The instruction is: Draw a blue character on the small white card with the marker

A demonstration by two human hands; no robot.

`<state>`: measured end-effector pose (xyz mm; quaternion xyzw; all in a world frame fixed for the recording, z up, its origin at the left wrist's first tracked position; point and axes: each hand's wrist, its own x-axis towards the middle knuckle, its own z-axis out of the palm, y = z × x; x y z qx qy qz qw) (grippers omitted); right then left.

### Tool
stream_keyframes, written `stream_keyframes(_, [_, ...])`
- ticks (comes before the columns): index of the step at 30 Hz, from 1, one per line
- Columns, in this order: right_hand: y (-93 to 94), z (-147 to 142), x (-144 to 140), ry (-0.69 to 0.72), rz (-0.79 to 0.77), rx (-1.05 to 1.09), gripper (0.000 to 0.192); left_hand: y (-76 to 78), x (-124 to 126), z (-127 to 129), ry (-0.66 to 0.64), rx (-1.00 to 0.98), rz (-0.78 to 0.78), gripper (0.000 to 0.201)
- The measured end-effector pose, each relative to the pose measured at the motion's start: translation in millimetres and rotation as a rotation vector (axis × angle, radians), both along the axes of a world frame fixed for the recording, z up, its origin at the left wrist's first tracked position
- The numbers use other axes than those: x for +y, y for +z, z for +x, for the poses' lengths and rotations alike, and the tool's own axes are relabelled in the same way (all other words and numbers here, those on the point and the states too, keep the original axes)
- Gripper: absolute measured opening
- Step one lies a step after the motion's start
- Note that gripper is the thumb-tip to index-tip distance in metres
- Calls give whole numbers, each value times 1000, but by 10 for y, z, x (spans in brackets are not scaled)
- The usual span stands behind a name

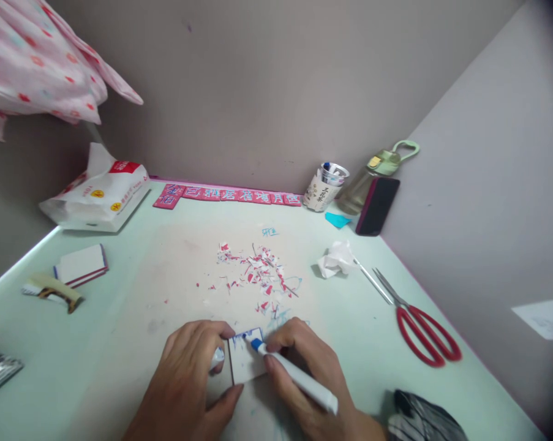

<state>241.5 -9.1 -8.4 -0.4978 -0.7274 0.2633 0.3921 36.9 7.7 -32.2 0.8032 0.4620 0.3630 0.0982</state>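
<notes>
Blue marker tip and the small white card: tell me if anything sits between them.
Nothing visible does. The blue marker in the right hand has its tip on the white card, which the left hand pins down.

A pale green table (120, 318) carries everything. Paper scraps (255, 275) lie just beyond the hands — red scissors (418, 331) to their right.

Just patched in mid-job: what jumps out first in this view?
Front and centre, the right hand holds a blue-tipped marker with its tip on a small white card, which the left hand pins to the table. Just beyond lies a scatter of red and white paper scraps. Red-handled scissors lie to the right, near a crumpled white paper.
</notes>
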Motion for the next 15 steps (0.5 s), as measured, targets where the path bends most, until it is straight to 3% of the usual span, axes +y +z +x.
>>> stream_keyframes(10, [33, -23, 16, 15, 39, -13, 11, -79, -10, -46, -7, 36, -77, 33])
stream_keyframes(15, [13, -49, -29, 17, 37, -19, 13, -33, 4, -18, -24, 38, -16, 31])
